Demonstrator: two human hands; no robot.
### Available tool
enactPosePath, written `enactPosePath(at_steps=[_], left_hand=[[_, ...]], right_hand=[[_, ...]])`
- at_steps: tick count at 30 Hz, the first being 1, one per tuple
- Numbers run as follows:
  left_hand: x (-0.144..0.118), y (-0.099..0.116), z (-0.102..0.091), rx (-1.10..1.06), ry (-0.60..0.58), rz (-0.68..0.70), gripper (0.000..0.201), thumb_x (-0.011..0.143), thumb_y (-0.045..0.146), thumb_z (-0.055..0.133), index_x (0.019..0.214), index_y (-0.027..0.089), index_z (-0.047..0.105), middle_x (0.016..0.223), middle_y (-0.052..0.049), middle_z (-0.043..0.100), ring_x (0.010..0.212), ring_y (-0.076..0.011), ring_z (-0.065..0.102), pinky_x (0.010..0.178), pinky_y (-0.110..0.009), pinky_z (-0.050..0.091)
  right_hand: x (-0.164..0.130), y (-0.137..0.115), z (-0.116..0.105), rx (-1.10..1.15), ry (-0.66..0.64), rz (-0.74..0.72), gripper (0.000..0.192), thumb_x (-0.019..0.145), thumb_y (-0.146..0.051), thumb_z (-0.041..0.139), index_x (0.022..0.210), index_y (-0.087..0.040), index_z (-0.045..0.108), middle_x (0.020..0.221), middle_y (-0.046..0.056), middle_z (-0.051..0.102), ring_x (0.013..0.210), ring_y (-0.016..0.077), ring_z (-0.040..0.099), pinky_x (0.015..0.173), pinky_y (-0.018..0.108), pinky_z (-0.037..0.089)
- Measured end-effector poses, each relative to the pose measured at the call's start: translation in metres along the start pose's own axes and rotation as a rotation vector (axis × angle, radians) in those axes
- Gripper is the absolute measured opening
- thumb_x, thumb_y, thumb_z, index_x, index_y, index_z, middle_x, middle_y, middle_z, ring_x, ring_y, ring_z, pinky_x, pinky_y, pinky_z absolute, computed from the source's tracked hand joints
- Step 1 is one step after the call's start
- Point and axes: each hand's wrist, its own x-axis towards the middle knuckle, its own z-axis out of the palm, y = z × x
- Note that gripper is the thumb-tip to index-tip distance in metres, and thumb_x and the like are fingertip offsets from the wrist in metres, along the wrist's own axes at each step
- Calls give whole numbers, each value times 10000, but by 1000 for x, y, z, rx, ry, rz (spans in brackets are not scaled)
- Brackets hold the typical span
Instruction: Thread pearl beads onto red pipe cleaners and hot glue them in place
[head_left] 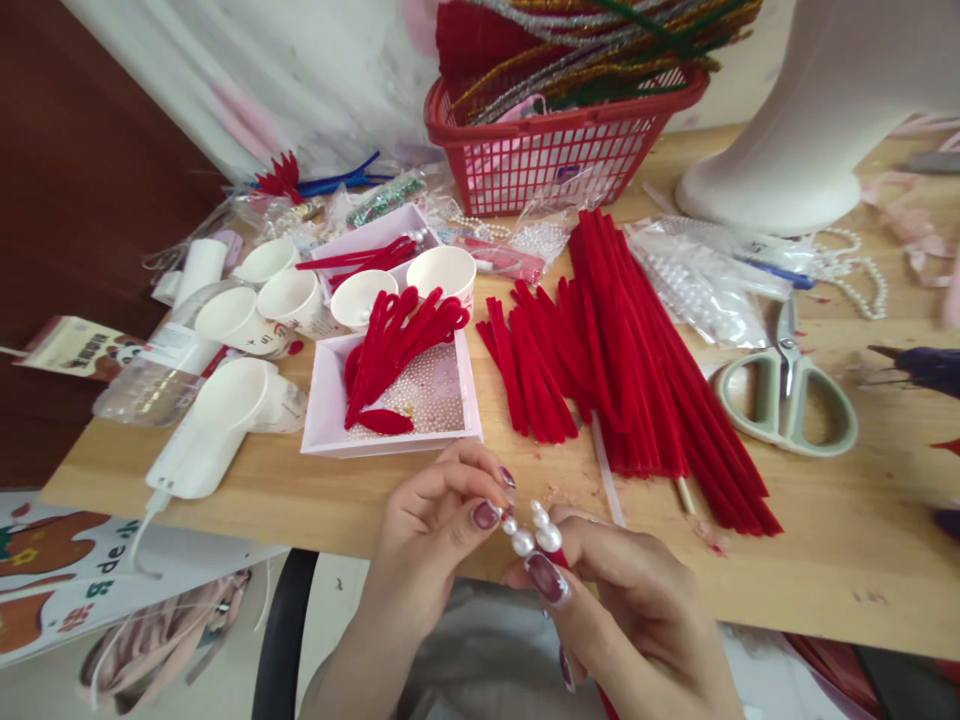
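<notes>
While a white handheld device (199, 450) lies over at the left of the wooden table (817, 560), paper cups (292, 300) crowd in behind it, and next along comes the pale box (390, 440), red fuzzy loops (390, 350) lying over its tiny beads (435, 392). Now the left hand (431, 525), at the table's near edge: thumb and fingertips drawn close at the end of the pearls (523, 542); whether they have hold of one, I cannot tell. Those pearls sit right between both hands, by a red stem (559, 558), and the right hand (637, 590) has that, thumb and fingers pinched around it. Further right, long red strips (652, 370) lie bundled, then scissors (787, 348), blades pointing away.
</notes>
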Motion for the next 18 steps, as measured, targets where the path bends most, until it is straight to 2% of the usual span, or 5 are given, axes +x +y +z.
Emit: enactPosePath(at_steps=[3, 8, 14, 18], left_hand=[[0, 0, 1, -9, -5, -21, 127, 767, 374, 909, 741, 269, 843, 832, 3, 634, 679, -93, 574, 575, -202, 449], [-1, 0, 7, -19, 54, -53, 153, 731, 365, 933, 699, 256, 830, 776, 4, 622, 667, -108, 558, 631, -227, 474], [-1, 1, 7, -9, 47, -64, 177, 710, 384, 942, 684, 253, 827, 768, -3, 619, 645, -109, 545, 592, -227, 454], [0, 1, 8, 9, 34, -57, 175, 716, 393, 936, 680, 259, 830, 761, -5, 611, 639, -110, 534, 599, -230, 462]], right_hand=[[-2, -1, 0, 9, 3, -15, 228, 1022, -244, 609, 860, -244, 770, 615, -57, 547, 464, 73, 504, 430, 166, 420], [-2, -2, -2, -4, -9, 21, 249, 1040, -278, 594, 872, -247, 775, 618, -45, 552, 478, 91, 516, 451, 191, 438], [-5, -2, -1, 58, 36, 53, 306, 1033, -373, 606, 843, -228, 797, 592, -22, 530, 450, 109, 496, 414, 210, 440], [-4, -2, -1, 67, 50, 50, 285, 1025, -355, 616, 838, -241, 800, 591, -28, 531, 455, 103, 499, 419, 197, 436]])
